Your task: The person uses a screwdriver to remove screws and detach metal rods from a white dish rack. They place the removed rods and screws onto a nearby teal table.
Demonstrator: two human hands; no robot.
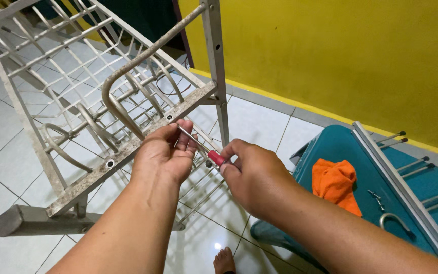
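driving a screwdriver at the rack frame, both hands on it

holding the screwdriver (205, 147): red handle end pinched in the right hand (252, 172), fingers curled shut around it. metal shaft runs up and left from the handle, toward the flat bar of the metal rack (128, 147). left hand (164, 155) is mostly closed, fingertips on the shaft near its tip, knuckles resting just beside the bar. tip itself is hidden behind the left fingers, can't tell whether it sits in a screw.

rack lies tilted on the white tiled floor (6, 127), grey and grimy, wire grid and curved loops inside the frame. bar under the hands has round holes along it, one just left of the left wrist. upright post (216, 56) rises from the bar's far end.

right of the hands: teal plastic stool or table (361, 147), near the yellow wall (356, 56). on it an orange cloth (336, 183), a small metal hook (392, 219), small screws beside it, and a loose metal rail with pegs (406, 187) lying diagonally across.

bare toes (224, 261) show at the bottom edge.
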